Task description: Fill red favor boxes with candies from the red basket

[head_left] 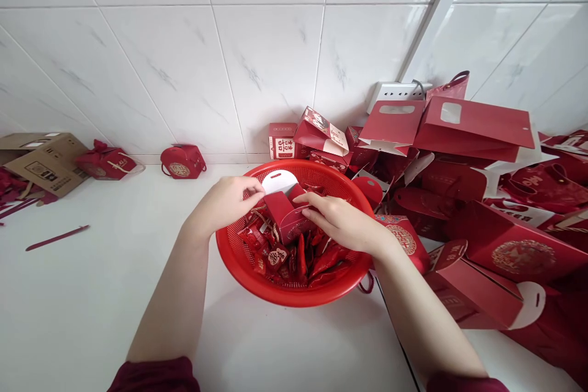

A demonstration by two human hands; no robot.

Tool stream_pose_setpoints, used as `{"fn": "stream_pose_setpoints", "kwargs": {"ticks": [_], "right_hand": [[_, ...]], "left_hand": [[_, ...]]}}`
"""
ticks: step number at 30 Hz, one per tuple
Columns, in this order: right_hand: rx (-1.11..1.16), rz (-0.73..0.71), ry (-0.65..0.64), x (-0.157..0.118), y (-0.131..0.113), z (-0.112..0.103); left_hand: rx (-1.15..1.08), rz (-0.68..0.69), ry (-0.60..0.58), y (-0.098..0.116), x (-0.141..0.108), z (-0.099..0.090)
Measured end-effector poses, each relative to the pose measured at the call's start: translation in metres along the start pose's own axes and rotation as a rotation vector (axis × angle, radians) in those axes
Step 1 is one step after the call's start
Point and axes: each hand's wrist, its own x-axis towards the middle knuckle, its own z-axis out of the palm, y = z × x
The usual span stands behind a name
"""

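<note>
A small red gift box (285,220) with a white-lined, rounded handle flap (279,181) sits on top of wrapped candies inside a red plastic basket (294,300). The flap stands up at the back, and a slot shows in it. My left hand (234,199) pinches the box's left edge between thumb and fingertips. From the other side, the fingers of my right hand (337,220) grip the box's right end near its folded panels. Around and below it lie red candy packets (301,263), some with tags and twisted cords. The box's inside is mostly hidden.
Red gift boxes (523,254) pile up at the right, with a white power strip (399,90) behind. Several small boxes (324,131) stand behind the basket. Leftward are a round red box (182,161), a cardboard box (50,162) and a red strip (57,237). A tiled wall rises behind.
</note>
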Motion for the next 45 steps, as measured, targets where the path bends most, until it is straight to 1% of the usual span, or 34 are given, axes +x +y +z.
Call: {"fn": "stream_pose_setpoints", "kwargs": {"ticks": [2,3,4,6,8,10,11,13,15,18,21,25,27,28,30,31,33,34,35,36,37,38,39,40,42,43,45], "right_hand": [[0.002,0.019,0.012,0.002,-0.001,0.004],[0.005,0.027,0.029,0.003,-0.001,0.007],[0.010,0.030,0.053,0.004,-0.001,0.010],[0.011,0.032,0.127,0.005,0.002,0.016],[-0.011,0.055,0.235,0.006,0.005,0.020],[-0.059,0.071,0.319,0.006,0.009,0.021],[-0.088,0.066,0.335,0.006,0.011,0.020],[-0.125,0.032,0.309,0.005,0.013,0.016],[-0.119,0.012,0.254,0.005,0.015,0.012],[-0.068,0.040,0.176,0.004,0.016,0.007],[-0.053,0.058,0.107,0.002,0.016,0.004],[-0.069,0.044,0.066,-0.001,0.018,0.003],[-0.092,0.025,0.077,-0.002,0.017,0.003],[-0.100,0.005,0.107,-0.003,0.016,0.002],[-0.103,-0.057,0.225,-0.004,0.013,0.000],[-0.101,-0.097,0.301,-0.005,0.011,-0.002],[-0.100,-0.179,0.451,-0.008,0.006,-0.008],[-0.104,-0.209,0.512,-0.009,0.004,-0.010],[-0.113,-0.228,0.560,-0.011,0.003,-0.013],[-0.126,-0.239,0.596,-0.012,0.003,-0.015],[-0.141,-0.242,0.619,-0.014,0.003,-0.017],[-0.157,-0.237,0.629,-0.014,0.004,-0.019],[-0.172,-0.229,0.627,-0.015,0.006,-0.019],[-0.185,-0.220,0.618,-0.015,0.007,-0.020],[-0.201,-0.205,0.592,-0.014,0.010,-0.019],[-0.206,-0.202,0.578,-0.014,0.011,-0.018],[-0.213,-0.203,0.545,-0.013,0.011,-0.016]], "left_hand": [[-0.034,-0.078,0.106,-0.002,0.001,0.001],[-0.056,-0.096,0.130,-0.002,0.001,0.003],[-0.081,-0.093,0.124,-0.001,0.002,0.005],[-0.134,-0.054,0.059,0.002,0.003,0.009],[-0.163,-0.011,-0.009,0.005,0.003,0.011],[-0.149,0.012,-0.048,0.008,0.002,0.011],[-0.122,0.017,-0.065,0.009,0.001,0.010],[-0.050,0.029,-0.122,0.009,-0.002,0.008],[0.027,0.039,-0.173,0.009,-0.005,0.006],[0.110,0.013,-0.212,0.012,-0.009,0.007],[0.150,-0.017,-0.240,0.022,-0.013,0.013],[0.207,-0.026,-0.241,0.038,-0.013,0.030],[0.265,-0.015,-0.203,0.042,-0.009,0.034],[0.284,0.009,-0.185,0.042,-0.007,0.033],[0.291,0.087,-0.149,0.039,-0.005,0.024],[0.278,0.128,-0.129,0.035,-0.006,0.016],[0.237,0.165,-0.042,0.023,-0.012,-0.006],[0.216,0.152,0.034,0.015,-0.017,-0.019],[0.190,0.132,0.144,0.006,-0.023,-0.031],[0.165,0.102,0.250,-0.005,-0.030,-0.042],[0.150,0.059,0.332,-0.018,-0.036,-0.051],[0.157,-0.010,0.394,-0.031,-0.042,-0.059],[0.164,-0.092,0.423,-0.046,-0.047,-0.064],[0.154,-0.169,0.443,-0.061,-0.050,-0.068],[0.101,-0.290,0.402,-0.092,-0.054,-0.070],[0.067,-0.322,0.364,-0.107,-0.054,-0.069],[-0.001,-0.351,0.228,-0.132,-0.052,-0.065]]}}
